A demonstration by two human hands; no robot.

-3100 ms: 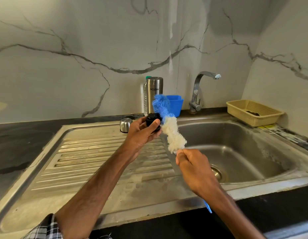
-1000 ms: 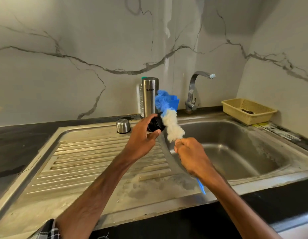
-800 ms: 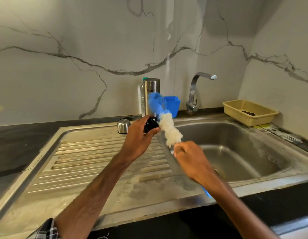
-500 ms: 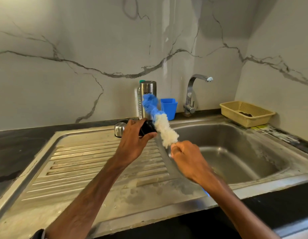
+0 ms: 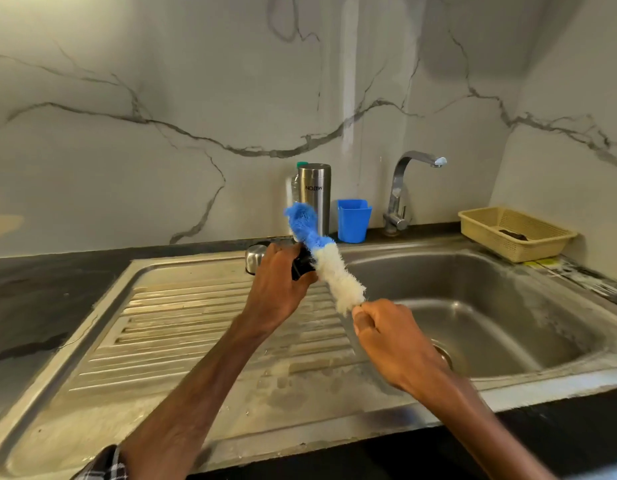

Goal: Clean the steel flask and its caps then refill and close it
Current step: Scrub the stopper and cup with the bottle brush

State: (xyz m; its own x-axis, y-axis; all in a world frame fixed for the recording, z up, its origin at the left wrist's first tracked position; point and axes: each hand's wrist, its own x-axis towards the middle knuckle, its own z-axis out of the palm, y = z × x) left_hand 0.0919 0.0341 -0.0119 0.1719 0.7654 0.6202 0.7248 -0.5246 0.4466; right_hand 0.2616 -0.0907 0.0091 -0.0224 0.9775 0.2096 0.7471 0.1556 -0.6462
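Flask cap (image 5: 301, 266), black, is gripped in the left hand (image 5: 276, 289), fingers curled round it. The right hand (image 5: 393, 337) clasps the brush (image 5: 331, 268) just below its bristles. Over the last second the brush has slid along it, so scrubbing goes on, though the bristles perhaps only graze the rim. Behind, the flask (image 5: 314, 199) stands upright by the wall, the steel cap (image 5: 255, 256) nearby on the drainer; refilling waits.

Brush (image 5: 323, 258) — blue and white; flask (image 5: 314, 199) — steel; cup (image 5: 353, 220) — blue; basket (image 5: 514, 233) — beige; wall (image 5: 161, 116) — grey-veined white marble.
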